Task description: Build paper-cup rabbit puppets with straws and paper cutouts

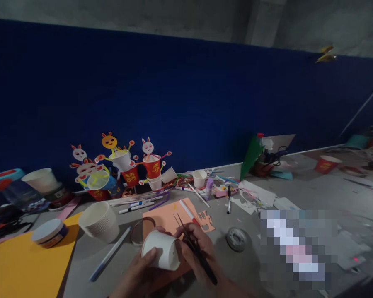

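My left hand (143, 265) is closed around a white paper cup (163, 250), which lies tilted on its side. Its wide rim faces left and its base faces right. My right hand (199, 248) grips black tweezers (202, 258), with two thin prongs pointing up and away, slightly apart. Fingers of that hand also reach the base end of the cup. Under the cup lies an orange paper sheet (164, 215) with cut-out scraps at its right edge. A red-and-white marker (189, 212) rests on this sheet.
Nested white cups (99, 223) stand left, near a blue marker (110, 254) and a lidded tub (49, 232) on yellow paper (27, 267). A tape roll (236, 239) sits right. Behind are rabbit-faced cup figures (152, 165), a glue stick (209, 189), paper scraps (257, 192) and a blue partition (186, 95).
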The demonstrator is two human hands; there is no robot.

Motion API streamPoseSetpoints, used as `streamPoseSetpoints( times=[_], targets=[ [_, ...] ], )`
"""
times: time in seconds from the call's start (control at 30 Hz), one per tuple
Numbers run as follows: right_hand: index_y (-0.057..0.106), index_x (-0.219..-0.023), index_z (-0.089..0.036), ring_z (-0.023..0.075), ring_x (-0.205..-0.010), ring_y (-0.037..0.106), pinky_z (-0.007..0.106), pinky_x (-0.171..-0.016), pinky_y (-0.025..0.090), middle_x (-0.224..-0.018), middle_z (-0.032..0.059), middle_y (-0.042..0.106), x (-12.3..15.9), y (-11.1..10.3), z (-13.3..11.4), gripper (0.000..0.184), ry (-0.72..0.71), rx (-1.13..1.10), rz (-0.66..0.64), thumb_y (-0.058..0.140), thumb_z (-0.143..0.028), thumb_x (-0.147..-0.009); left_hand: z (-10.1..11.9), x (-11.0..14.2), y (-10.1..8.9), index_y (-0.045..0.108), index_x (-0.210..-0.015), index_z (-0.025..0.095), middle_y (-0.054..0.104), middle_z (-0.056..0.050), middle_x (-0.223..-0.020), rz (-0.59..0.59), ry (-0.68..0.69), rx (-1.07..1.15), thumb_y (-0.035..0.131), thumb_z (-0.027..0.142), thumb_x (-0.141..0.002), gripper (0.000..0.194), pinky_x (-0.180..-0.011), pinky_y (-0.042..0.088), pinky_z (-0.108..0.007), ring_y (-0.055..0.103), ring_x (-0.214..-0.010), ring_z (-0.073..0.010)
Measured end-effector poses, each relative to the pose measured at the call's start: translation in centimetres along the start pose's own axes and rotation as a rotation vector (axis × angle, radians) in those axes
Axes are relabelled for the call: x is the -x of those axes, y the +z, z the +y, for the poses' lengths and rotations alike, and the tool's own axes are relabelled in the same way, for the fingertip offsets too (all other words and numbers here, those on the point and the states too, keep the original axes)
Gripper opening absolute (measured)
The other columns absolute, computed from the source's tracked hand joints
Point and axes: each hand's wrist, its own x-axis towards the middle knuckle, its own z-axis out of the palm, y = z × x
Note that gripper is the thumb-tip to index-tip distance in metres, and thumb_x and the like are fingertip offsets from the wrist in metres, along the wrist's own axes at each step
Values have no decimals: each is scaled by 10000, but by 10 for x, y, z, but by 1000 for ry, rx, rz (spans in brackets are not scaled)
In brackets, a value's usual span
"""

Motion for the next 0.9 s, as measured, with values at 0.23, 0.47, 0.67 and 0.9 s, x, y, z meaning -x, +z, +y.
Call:
streamPoseSetpoints(
  times=[0.23,0.47,0.67,0.9],
  targets=[
    [679,-954,-198,105,-573,536,224,-532,442,-857,26,667,-2,-5,1,397,-17,21,85,656,-586,-876,3,-5,0,474,-1443,225,801,-83,-985,204,84,77,833,195,-729,800,-762,594,-324,758,-869,-255],
    [693,-1064,-208,133,-526,612,233,-518,480,-658,0,690,8,-10,2,385,60,-177,-45,654,-554,-900,11,-4,10,508,-1395,277,787,-48,-948,127,236,110,842,227,-716,758,-688,581,-276,742,-806,-207],
    [791,-999,-212,141,-589,628,271,-572,497,-775,21,658,22,-8,-4,389,16,-130,-140,664,-560,-884,5,-3,3,606,-1272,258,753,-51,-1003,36,313,84,837,258,-732,587,-779,558,-285,730,-898,-229],
    [756,-966,-176,177,-658,669,294,-649,508,-733,41,727,22,-6,-6,411,152,-144,-119,700,-568,-857,3,1,7,669,-1166,213,735,-38,-862,1,360,-49,802,305,-748,448,-786,522,-298,692,-934,-244]
  ],
)
